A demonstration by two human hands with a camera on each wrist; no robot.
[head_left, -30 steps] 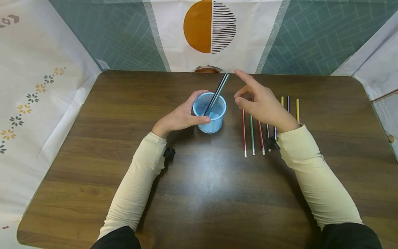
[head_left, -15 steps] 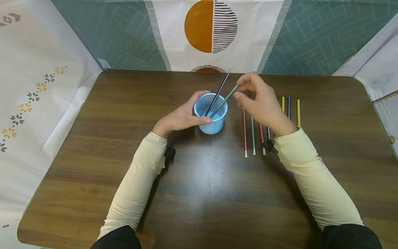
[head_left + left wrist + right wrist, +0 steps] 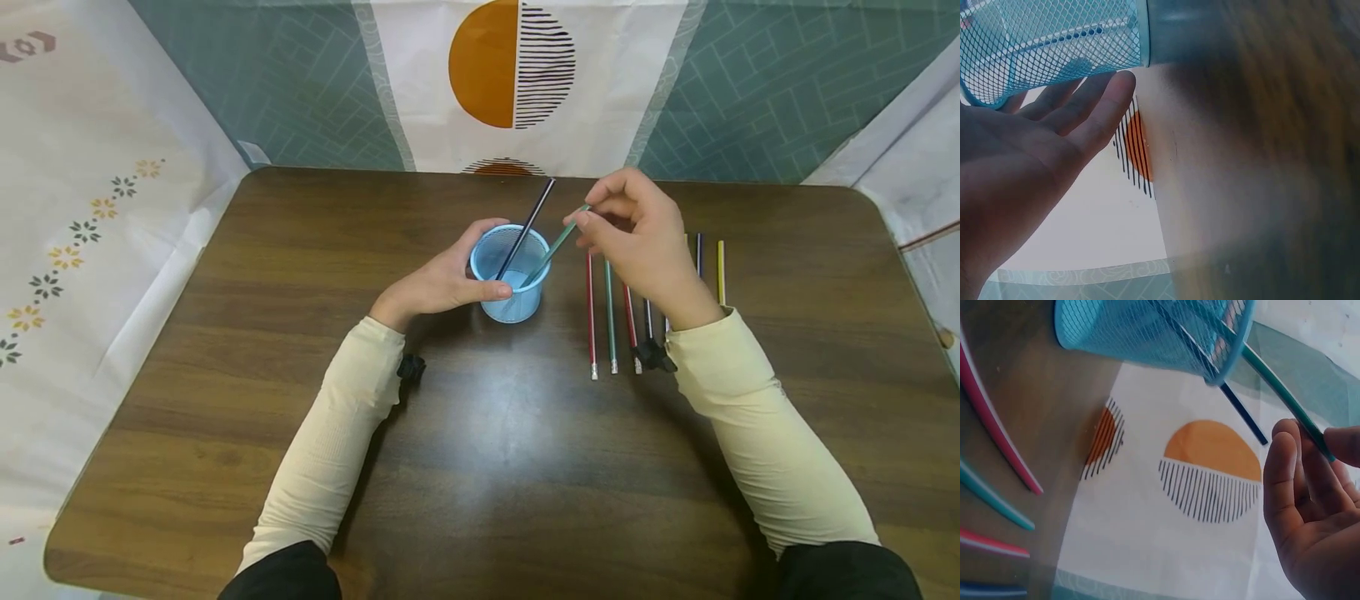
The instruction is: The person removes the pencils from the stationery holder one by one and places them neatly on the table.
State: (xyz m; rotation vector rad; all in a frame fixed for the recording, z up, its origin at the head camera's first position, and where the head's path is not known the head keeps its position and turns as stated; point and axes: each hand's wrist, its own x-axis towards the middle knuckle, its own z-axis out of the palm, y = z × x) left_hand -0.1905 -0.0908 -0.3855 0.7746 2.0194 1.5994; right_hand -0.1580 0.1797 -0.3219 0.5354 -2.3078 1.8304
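My left hand [image 3: 450,279] holds a light blue mesh pencil cup [image 3: 513,310], with the thumb at the front rim and the fingers round the far side. In the left wrist view, the fingers [image 3: 1100,109] lie against the mesh. A dark pencil [image 3: 525,227] leans inside the cup, its upper end above the rim. My right hand [image 3: 641,237] pinches the upper end of a green pencil [image 3: 553,247] between thumb and fingertips. This pencil slants into the cup. The right wrist view shows the pinched tip of the green pencil [image 3: 1285,394] up close.
Right of the cup, several pencils lie in a row on the brown table [image 3: 480,467], among them a red pencil [image 3: 592,321], a green pencil [image 3: 611,321] and a yellow pencil [image 3: 722,271]. My right forearm partly covers the row. A patterned cloth [image 3: 420,83] hangs behind the table.
The green pencil, earlier beside the dark one, has swung right, away from it. My right hand, first apart from the pencils, now pinches its end. My left hand keeps holding the cup.
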